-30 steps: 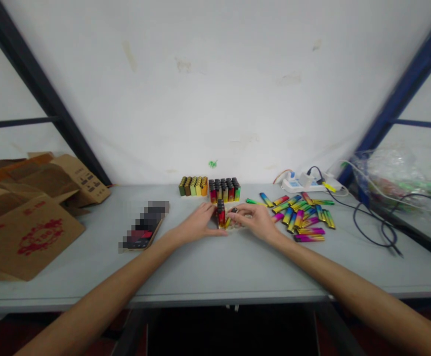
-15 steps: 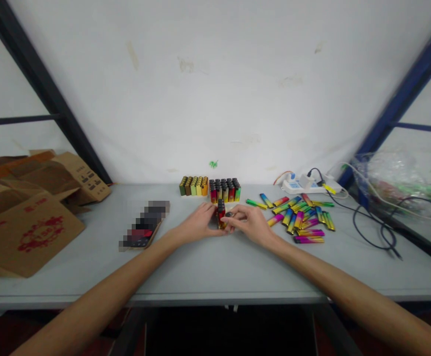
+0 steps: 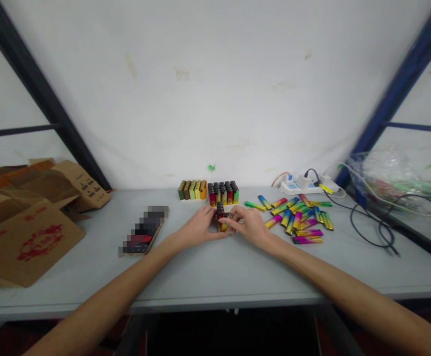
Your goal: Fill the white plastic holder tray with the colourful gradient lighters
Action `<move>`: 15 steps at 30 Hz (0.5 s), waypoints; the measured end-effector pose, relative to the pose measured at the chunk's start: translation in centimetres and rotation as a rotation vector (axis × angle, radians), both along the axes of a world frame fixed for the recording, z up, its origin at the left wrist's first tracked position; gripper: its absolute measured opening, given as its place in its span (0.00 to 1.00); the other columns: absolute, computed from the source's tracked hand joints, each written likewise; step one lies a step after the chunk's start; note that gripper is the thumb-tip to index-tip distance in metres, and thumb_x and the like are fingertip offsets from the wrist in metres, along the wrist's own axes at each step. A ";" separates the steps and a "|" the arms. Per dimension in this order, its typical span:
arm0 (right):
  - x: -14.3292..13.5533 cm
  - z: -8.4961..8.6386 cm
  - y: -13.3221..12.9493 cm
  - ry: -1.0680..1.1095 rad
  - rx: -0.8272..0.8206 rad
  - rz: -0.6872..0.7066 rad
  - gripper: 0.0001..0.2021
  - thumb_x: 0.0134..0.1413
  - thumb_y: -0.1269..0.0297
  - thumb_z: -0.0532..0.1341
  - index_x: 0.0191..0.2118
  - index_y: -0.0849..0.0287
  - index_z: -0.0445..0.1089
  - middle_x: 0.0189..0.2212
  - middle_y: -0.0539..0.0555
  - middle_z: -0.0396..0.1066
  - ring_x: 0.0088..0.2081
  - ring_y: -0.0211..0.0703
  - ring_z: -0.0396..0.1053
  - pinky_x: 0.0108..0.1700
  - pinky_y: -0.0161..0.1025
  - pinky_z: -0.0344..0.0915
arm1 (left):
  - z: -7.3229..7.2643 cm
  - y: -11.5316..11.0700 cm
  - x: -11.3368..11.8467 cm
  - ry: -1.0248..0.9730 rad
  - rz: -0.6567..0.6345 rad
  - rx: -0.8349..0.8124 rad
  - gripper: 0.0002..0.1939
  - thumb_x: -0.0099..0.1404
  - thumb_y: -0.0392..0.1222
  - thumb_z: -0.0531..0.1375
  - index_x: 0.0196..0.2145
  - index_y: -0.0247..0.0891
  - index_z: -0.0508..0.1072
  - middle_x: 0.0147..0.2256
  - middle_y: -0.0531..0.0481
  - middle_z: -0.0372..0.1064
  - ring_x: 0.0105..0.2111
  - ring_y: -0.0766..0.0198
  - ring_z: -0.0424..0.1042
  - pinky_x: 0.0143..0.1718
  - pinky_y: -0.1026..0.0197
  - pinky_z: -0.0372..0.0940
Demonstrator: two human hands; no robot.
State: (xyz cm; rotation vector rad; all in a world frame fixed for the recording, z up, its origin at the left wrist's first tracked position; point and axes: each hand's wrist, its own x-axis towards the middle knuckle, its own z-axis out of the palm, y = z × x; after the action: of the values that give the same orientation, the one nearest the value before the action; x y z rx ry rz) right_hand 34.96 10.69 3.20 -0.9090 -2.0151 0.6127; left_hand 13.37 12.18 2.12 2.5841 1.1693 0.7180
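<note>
Several upright lighters (image 3: 220, 211) with black tops stand in a short row between my hands. My left hand (image 3: 201, 226) curves round the left and near side of this row, thumb stretched out and fingers apart from it. My right hand (image 3: 248, 225) pinches a red and yellow lighter (image 3: 224, 225) at the row's right side. Behind them stand a block of black-topped lighters (image 3: 223, 193) and, to its left, a block of gold-topped lighters (image 3: 193, 190). Loose colourful lighters (image 3: 299, 217) lie scattered to the right of my right hand.
A phone (image 3: 146, 232), partly pixelated, lies left of my left hand. Cardboard boxes (image 3: 48, 237) fill the table's left end. At the back right are a power strip (image 3: 291, 187), black cables (image 3: 364, 240) and clear plastic wrap (image 3: 389, 173). A white wall (image 3: 215, 99) rises behind.
The view has tilted slightly, so the table sits a little lower. My right hand has shifted slightly, and the lighter in its fingers now shows more of its red and yellow body.
</note>
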 end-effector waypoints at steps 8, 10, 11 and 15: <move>0.4 -0.2 0.9 -0.165 0.161 -0.025 0.24 0.66 0.42 0.59 0.31 0.59 0.69 0.26 0.56 0.79 0.25 0.41 0.73 0.29 0.34 0.62 | -0.4 0.3 -0.2 0.017 0.006 0.011 0.31 0.61 0.61 0.68 0.54 0.38 0.70 0.52 0.37 0.70 0.54 0.41 0.69 0.59 0.39 0.65; 0.7 -0.1 1.3 -0.244 0.191 -0.042 0.22 0.67 0.45 0.59 0.31 0.59 0.70 0.25 0.55 0.78 0.24 0.40 0.71 0.28 0.34 0.59 | -0.4 0.4 -0.3 0.012 0.002 0.015 0.32 0.61 0.61 0.68 0.55 0.39 0.70 0.53 0.37 0.70 0.55 0.41 0.69 0.59 0.39 0.65; 0.8 0.0 1.4 -0.265 0.185 -0.039 0.21 0.67 0.46 0.60 0.31 0.59 0.70 0.25 0.55 0.77 0.24 0.39 0.70 0.28 0.34 0.59 | -0.5 0.4 -0.3 0.007 -0.002 0.019 0.32 0.61 0.61 0.68 0.56 0.39 0.70 0.53 0.37 0.70 0.55 0.41 0.69 0.59 0.39 0.65; 1.0 0.1 1.7 -0.256 0.110 -0.001 0.18 0.66 0.50 0.63 0.34 0.60 0.70 0.24 0.52 0.77 0.24 0.38 0.71 0.29 0.33 0.61 | -0.4 0.4 -0.3 0.003 -0.001 0.022 0.32 0.61 0.62 0.68 0.55 0.40 0.71 0.53 0.38 0.71 0.54 0.40 0.69 0.59 0.38 0.65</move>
State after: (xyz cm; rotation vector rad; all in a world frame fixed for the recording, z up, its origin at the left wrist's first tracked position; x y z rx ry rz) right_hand 35.97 12.40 3.31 -0.9614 -2.2508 0.3955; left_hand 13.10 12.57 1.70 2.6040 1.1677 0.7315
